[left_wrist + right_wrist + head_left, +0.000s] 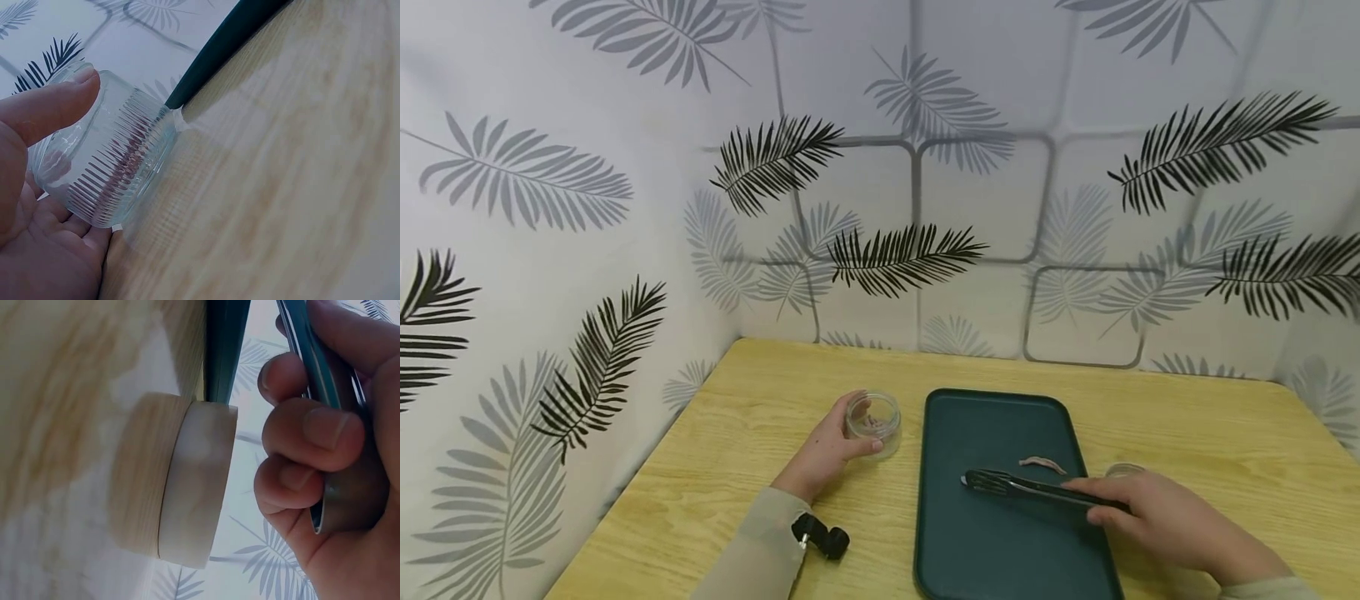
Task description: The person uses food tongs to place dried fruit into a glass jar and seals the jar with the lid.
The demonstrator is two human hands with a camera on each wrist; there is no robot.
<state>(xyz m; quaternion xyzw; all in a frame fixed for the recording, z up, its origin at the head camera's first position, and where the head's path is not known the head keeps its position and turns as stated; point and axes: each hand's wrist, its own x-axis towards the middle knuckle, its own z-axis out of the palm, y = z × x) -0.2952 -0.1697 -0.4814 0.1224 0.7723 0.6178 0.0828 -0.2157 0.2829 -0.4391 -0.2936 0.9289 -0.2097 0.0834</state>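
Observation:
A small clear glass jar [887, 437] stands on the table left of the tray, with my left hand [827, 450] gripping its side between thumb and fingers. Through the jar's ribbed wall, reddish-brown bits [128, 156] show at the bottom. My right hand [1157, 512] holds a pair of tongs [1037, 487] by the handle, with curled fingers around the metal [359, 494] in the right wrist view. The dark tong tips reach over the dark green tray [992, 550], pointing left. One thin, curved pinkish-brown strip [1042, 463] lies on the tray just beyond the tongs.
A round, shiny lid [197, 487] lies on the wooden table [797, 375] right of the tray, partly behind my right hand in the head view. Leaf-patterned walls [880, 200] border the table at the back and left. A black clip-like device [823, 537] is at my left cuff.

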